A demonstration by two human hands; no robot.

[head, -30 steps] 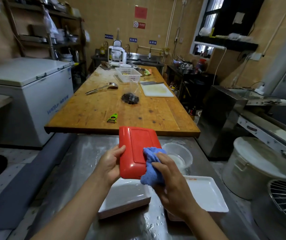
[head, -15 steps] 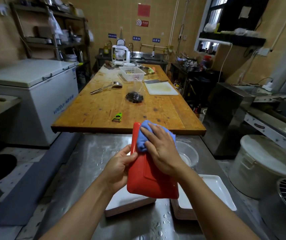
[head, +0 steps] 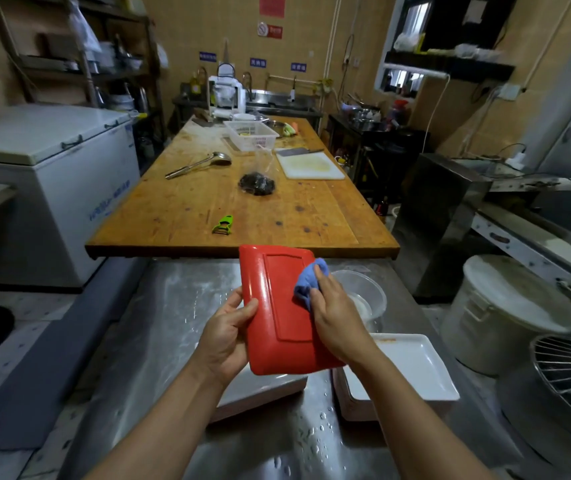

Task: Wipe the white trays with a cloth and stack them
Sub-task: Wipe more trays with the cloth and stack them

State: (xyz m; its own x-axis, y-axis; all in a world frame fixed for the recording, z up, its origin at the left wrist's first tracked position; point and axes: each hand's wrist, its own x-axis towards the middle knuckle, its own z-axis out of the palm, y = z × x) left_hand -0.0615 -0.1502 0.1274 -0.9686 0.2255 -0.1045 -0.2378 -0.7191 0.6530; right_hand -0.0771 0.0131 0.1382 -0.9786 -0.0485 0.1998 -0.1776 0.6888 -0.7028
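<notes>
A tray with its red underside toward me is held tilted above the steel counter. My left hand grips its left edge, thumb on the red face. My right hand holds a bunched blue cloth against the tray's right side near the top. Below the tray, a white tray lies on the counter, mostly hidden. To its right sits a stack of white trays with the top one facing up.
A clear plastic bowl stands on the wet steel counter behind my right hand. A long wooden table beyond carries a green peeler, a ladle, a basket and a cutting board. A white lidded bucket stands at right.
The tray has turned back, so more of its red underside faces me. My right hand with the cloth has slid from the tray's top left to its right side.
</notes>
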